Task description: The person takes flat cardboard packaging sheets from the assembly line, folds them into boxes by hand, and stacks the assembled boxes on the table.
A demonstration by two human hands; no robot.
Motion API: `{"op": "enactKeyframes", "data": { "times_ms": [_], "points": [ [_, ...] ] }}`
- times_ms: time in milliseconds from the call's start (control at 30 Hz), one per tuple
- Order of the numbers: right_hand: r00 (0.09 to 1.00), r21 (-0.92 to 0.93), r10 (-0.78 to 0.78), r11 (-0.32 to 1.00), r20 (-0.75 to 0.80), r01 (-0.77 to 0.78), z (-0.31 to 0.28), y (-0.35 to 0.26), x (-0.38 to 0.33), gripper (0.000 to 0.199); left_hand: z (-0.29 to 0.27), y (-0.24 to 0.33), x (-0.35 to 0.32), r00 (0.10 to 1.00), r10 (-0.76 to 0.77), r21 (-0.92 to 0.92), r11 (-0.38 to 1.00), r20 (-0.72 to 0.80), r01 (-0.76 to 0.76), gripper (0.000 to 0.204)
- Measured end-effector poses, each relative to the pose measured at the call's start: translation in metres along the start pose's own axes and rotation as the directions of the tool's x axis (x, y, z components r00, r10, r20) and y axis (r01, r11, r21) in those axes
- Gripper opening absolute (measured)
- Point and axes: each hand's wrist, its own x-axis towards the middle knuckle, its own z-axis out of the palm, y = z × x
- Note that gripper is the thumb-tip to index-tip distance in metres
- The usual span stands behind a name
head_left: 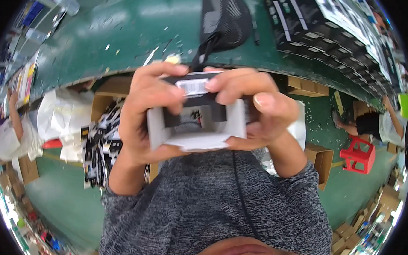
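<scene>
Between my two hands is a small black-and-white carton (191,140), held up in front of my chest with its open side toward me. White side walls and a dark inside show, and a white label with bars sits on its black upper panel. My left hand (145,106) wraps around the left side, its fingers bent over the top. On the right side, my right hand (262,107) grips the carton, fingertips at the label and thumb along the flap. What lies deep inside is too blurred to tell.
A green table (121,35) spans the far side, with a black mesh pouch (225,22) on it and stacked black boxes (329,32) at the right. Left of me stands a carton full of flat black-and-white boxes (102,145). A red stool (358,155) and other people are farther off.
</scene>
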Motion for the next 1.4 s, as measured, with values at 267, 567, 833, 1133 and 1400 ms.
{"op": "enactKeyframes", "data": {
  "times_ms": [267,567,833,1133,1400],
  "points": [
    [0.975,-0.123,0.216,0.967,-0.054,-0.221,0.010,-0.020,-0.012,0.051,0.010,0.037,0.013,0.963,-0.124,0.204,0.976,0.239,0.075,0.049],
    [0.984,-0.297,0.061,0.949,-0.164,-0.109,0.021,-0.033,-0.016,0.045,0.039,0.011,-0.023,0.991,0.087,0.251,0.966,-0.101,-0.059,0.053],
    [0.966,-0.240,0.039,0.965,-0.256,-0.103,0.024,-0.032,-0.013,0.042,0.046,0.030,-0.008,0.996,-0.017,0.321,0.946,-0.091,0.046,0.043],
    [0.922,-0.362,0.020,0.916,-0.387,-0.172,0.036,-0.035,0.002,0.029,0.064,0.023,-0.035,0.942,-0.182,0.317,0.909,-0.282,0.271,0.070],
    [0.972,-0.161,0.200,0.962,-0.126,-0.219,0.028,-0.028,-0.009,0.076,0.012,0.004,-0.018,0.832,-0.504,-0.205,0.861,-0.232,0.465,0.109]
  ]
}}
